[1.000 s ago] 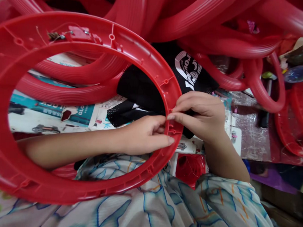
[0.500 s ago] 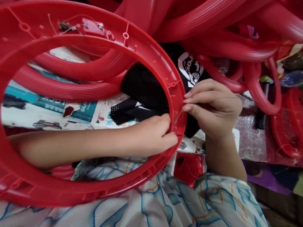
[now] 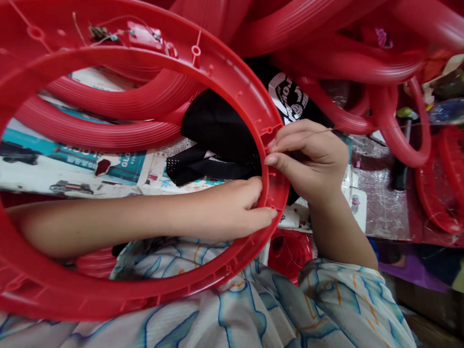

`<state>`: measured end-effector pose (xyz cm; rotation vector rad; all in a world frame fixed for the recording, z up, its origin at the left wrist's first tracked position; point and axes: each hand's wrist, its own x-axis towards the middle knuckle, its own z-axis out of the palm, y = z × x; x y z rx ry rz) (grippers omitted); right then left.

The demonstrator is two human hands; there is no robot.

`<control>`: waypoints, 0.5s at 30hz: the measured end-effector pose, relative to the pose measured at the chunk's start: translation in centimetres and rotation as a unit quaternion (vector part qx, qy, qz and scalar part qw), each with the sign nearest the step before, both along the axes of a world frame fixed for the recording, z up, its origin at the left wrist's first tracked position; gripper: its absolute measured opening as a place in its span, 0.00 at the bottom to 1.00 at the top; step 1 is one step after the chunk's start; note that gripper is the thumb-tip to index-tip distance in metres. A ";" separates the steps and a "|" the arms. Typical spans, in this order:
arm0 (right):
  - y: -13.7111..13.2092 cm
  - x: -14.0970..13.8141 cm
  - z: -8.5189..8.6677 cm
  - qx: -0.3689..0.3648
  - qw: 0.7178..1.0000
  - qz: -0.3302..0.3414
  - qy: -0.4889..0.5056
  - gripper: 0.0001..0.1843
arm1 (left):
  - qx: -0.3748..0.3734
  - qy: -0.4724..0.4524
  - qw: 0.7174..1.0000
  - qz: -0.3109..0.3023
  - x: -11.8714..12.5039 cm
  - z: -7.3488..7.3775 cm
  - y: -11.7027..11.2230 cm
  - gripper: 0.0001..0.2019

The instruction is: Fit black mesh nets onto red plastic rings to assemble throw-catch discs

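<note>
Wire [image 3: 325, 132] fitting looks like the step, the right hand [image 3: 313, 158] pinching it at the ring [image 3: 231, 80] across the frame's left, the left hand [image 3: 233, 209] clamped on below, next wanting steady guiding.

Red ring [image 3: 232, 82]: left side cropped. Left hand [image 3: 226, 215]: fingers partly hidden. Thread [image 3: 315, 134] at right hand [image 3: 311, 166]: too fine to trace. Black cloth [image 3: 215, 129]: partly covered.
</note>
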<state>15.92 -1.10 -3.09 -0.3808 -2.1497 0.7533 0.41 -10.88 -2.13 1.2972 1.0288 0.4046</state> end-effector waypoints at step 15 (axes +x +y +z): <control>0.7 -0.3 -0.7 0.034 0.999 -0.013 0.011 0.04 | 0.072 -0.030 0.976 0.205 1.4 -1.6 1.1 0.06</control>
